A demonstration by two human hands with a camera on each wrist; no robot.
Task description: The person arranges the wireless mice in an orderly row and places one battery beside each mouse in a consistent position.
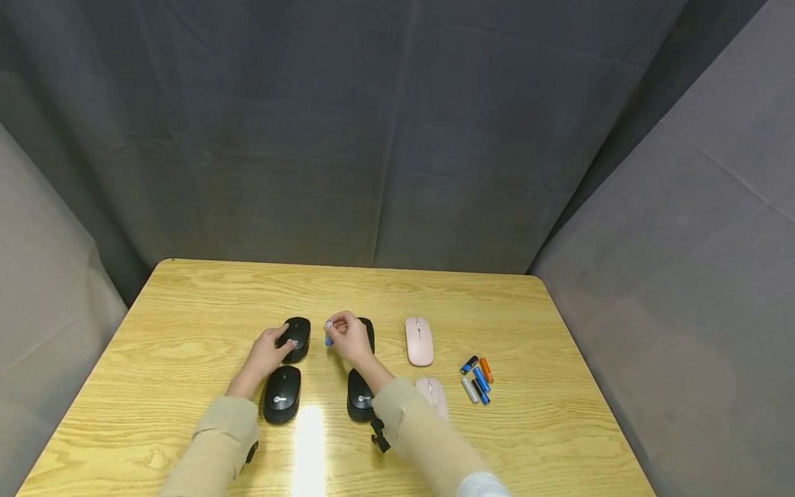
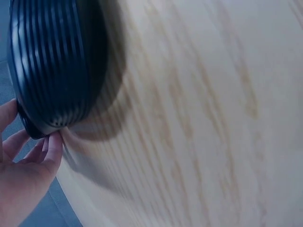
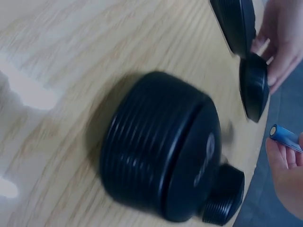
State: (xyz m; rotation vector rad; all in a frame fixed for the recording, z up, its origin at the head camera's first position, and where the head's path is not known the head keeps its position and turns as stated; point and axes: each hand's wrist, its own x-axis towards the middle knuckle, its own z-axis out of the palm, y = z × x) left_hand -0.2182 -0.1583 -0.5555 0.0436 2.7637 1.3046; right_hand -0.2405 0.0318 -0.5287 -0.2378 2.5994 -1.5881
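left grip [image 1: 266,351] clasps a mouse [image 1: 301,333], right grip [image 1: 350,338] pinches a battery [image 1: 328,340] — apparently battery fitting; next probably calls for flipping the mouse.

There are four black mice [image 1: 282,392] and two pink mice [image 1: 419,342]. There are six batteries [image 1: 481,379]: one orange, one grey, two blue, two black-and-blue. There are one table [image 1: 205,297], one left hand [image 1: 265,355] and one right hand [image 1: 351,341].
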